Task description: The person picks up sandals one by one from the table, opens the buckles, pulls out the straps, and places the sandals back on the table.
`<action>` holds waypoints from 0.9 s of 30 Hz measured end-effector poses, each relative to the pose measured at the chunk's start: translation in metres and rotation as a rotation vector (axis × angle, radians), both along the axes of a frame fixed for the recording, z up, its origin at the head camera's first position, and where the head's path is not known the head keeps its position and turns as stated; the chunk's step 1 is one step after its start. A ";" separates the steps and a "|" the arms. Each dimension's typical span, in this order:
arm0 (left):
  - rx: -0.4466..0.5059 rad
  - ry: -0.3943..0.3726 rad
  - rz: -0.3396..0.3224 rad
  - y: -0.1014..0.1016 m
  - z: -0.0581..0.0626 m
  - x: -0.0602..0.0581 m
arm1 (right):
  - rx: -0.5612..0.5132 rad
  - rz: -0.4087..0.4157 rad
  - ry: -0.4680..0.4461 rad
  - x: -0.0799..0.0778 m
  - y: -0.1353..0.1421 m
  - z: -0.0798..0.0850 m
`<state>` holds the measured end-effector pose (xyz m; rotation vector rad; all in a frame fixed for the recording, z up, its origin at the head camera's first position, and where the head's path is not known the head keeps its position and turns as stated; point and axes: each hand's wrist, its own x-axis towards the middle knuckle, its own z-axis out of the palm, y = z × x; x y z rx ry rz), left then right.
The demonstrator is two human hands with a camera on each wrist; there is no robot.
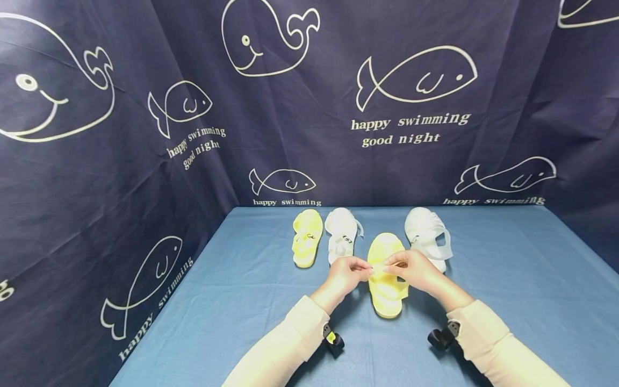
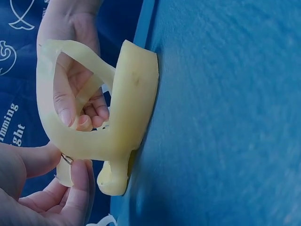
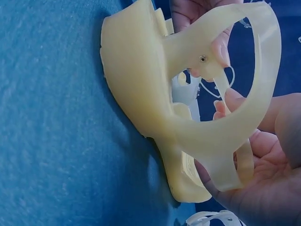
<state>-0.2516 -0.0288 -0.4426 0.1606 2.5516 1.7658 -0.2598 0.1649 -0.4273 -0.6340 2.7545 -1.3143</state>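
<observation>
A yellow sandal point(image 1: 387, 306) lies on the blue table with its sole down, between both hands. At its left side the left hand point(image 1: 345, 277) pinches the sandal's strap at a small metal buckle point(image 2: 67, 159) between thumb and fingers. From the other side the right hand point(image 1: 411, 267) pinches a thin strap end point(image 3: 221, 84) of the same sandal. Wide translucent straps point(image 3: 207, 136) arch above the sole and partly cover the right fingers. Whether the strap end passes through the buckle is hidden.
A second yellow sandal point(image 1: 304, 258) lies at the back left, beside a white sandal point(image 1: 341, 220). Another white sandal point(image 1: 419, 226) sits behind the right hand. A dark blue cloth point(image 1: 309, 134) printed with fish hangs behind the blue table point(image 1: 217, 301).
</observation>
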 end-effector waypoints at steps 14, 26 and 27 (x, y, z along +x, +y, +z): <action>0.154 -0.071 -0.021 -0.004 -0.004 -0.002 | 0.006 -0.090 -0.067 0.003 0.010 -0.004; 0.148 -0.058 -0.015 -0.004 -0.006 -0.001 | -0.043 -0.079 -0.091 0.004 0.012 -0.004; 0.147 -0.059 -0.013 -0.003 -0.006 -0.001 | -0.046 -0.074 -0.094 0.004 0.012 -0.004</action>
